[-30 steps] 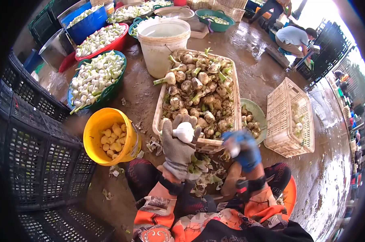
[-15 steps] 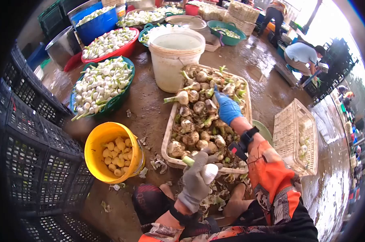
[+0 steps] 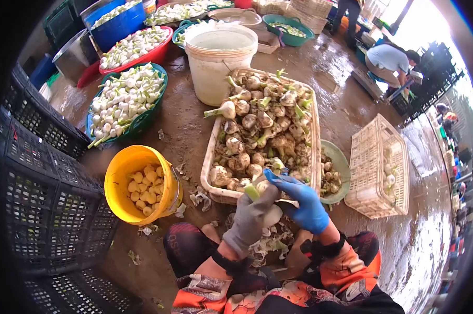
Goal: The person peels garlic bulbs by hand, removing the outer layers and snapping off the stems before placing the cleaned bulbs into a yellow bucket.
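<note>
My left hand [image 3: 251, 219], in a grey glove, is closed around a garlic bulb [image 3: 272, 215] with a pale, clean skin. A cut green stem [image 3: 252, 192] pokes out above its fingers. Against it, my right hand [image 3: 305, 203] in a blue glove has its fingers bent over a second, duller bulb [image 3: 265, 186], partly hidden between the gloves. Both hands are above the near edge of a cream plastic crate [image 3: 220, 194], heaped with soil-stained garlic bulbs [image 3: 265, 120]. Garlic skins [image 3: 270, 246] litter the ground below.
A yellow bucket [image 3: 116, 183] of peeled bulbs stands left, near stacked black crates [image 3: 32, 193]. Beyond are a white bucket [image 3: 210, 68] and a green basin [image 3: 158, 104] of cleaned garlic. Right are a green bowl [image 3: 342, 162] and a cream basket [image 3: 369, 178]. A person [image 3: 388, 60] crouches farther off.
My right hand has drawn back from over the crate to meet my left hand. My left hand still grips the clean bulb. The view has shifted slightly.
</note>
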Available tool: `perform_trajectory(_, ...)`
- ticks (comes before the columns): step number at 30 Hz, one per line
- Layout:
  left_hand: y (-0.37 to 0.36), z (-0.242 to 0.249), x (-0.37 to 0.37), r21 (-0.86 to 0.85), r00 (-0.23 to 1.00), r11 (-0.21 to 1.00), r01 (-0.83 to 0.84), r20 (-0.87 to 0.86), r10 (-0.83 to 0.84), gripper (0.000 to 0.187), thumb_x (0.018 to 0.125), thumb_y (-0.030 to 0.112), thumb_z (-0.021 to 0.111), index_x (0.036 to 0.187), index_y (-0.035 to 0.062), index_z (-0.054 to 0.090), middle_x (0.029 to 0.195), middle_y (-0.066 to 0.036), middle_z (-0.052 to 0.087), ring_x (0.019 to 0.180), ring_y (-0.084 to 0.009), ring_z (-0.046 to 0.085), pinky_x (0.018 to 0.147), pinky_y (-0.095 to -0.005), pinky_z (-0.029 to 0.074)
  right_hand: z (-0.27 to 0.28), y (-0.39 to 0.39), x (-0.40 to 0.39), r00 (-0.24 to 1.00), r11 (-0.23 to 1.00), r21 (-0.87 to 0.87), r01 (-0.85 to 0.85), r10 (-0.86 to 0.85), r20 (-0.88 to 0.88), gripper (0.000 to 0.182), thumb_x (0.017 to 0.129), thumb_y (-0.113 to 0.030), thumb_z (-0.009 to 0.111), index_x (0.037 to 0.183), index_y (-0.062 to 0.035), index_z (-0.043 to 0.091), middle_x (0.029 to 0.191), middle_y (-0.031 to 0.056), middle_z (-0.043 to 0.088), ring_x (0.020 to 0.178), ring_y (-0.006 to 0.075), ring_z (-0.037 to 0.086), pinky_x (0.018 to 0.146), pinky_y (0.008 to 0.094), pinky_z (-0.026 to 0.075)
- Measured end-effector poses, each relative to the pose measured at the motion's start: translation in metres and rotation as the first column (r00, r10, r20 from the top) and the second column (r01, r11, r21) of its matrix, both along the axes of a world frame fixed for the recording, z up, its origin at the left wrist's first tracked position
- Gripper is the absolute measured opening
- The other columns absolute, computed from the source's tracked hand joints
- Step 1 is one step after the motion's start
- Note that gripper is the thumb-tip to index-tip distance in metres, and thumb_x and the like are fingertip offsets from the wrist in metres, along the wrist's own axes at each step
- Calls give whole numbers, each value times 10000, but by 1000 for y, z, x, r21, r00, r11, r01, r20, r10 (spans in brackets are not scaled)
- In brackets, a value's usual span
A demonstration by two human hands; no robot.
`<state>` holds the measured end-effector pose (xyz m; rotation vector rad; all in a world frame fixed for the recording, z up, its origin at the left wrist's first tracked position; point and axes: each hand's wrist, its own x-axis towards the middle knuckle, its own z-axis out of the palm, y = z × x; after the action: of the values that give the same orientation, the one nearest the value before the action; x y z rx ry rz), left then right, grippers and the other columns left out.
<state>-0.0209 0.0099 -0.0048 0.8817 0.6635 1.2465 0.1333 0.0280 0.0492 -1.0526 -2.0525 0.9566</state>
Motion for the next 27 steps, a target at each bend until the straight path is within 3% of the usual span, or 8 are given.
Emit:
perform_trajectory(2,-10,30,-7,-304,984,940,154,134,-118,460,913,168,637,1308,13,459,1027,-22,605,932,-91,583,709,-237,488,2,-22,7,781,920,-330,211,-361,-510,594,833,-3,631,1394,-29,435,1366,108,516,1237,191,497,996,343,416)
perform_trajectory(4,-15,16,3,-229,991,965,128,57,-118,513,870,149,684,1311,22,455,1069,-76,610,944,-141,602,775,-274,489,5,-24,10,559,893,-394,218,-445,-699,572,902,-152,621,1416,-32,398,1360,88,507,1206,184,513,958,316,433)
perform_trajectory(6,-16,8,10,332,872,937,-110,-421,251,614,796,155,749,1319,33,451,1129,-140,596,993,-221,603,826,-330,498,-3,-28,0,505,764,-630,139,-602,-619,613,911,-248,642,1420,-20,389,1350,48,497,1163,140,494,952,279,427)
perform_trajectory(7,-11,24,8,681,655,728,-76,-517,552,571,782,103,730,1293,39,484,1132,-131,586,948,-258,600,824,-344,495,-10,-32,-11,556,758,-605,244,-620,-553,585,913,-217,641,1408,-12,406,1354,46,496,1159,129,485,962,279,421)
perform_trajectory(8,-13,26,10,686,660,725,-67,-514,548,571,782,103,730,1293,39,484,1132,-131,586,948,-258,600,824,-344,495,-18,-36,-23,601,748,-570,340,-639,-480,558,916,-187,640,1396,-4,423,1358,43,494,1154,117,476,972,279,415)
perform_trajectory(14,-17,23,7,584,790,812,-24,-486,373,648,688,38,777,1280,68,514,1141,-115,580,1028,-261,562,898,-355,465,-20,-49,-20,574,814,-414,407,-581,-578,540,936,-124,597,1408,25,382,1429,100,440,1169,118,472,1007,269,376)
perform_trajectory(16,-17,18,8,577,828,816,-23,-447,339,666,701,9,777,1302,61,497,1175,-100,575,1058,-204,560,909,-330,471,-11,-54,-10,749,857,-268,440,-515,-418,567,943,-134,585,1428,24,338,1466,122,391,1212,139,453,1023,281,366)
perform_trajectory(27,-19,31,-8,-185,920,910,370,213,-330,593,865,141,662,1387,31,403,1090,-95,603,874,-115,605,697,-236,512,-1,-55,10,930,924,109,367,-361,-71,670,854,59,602,1450,-44,315,1480,177,333,1244,120,463,962,266,417)
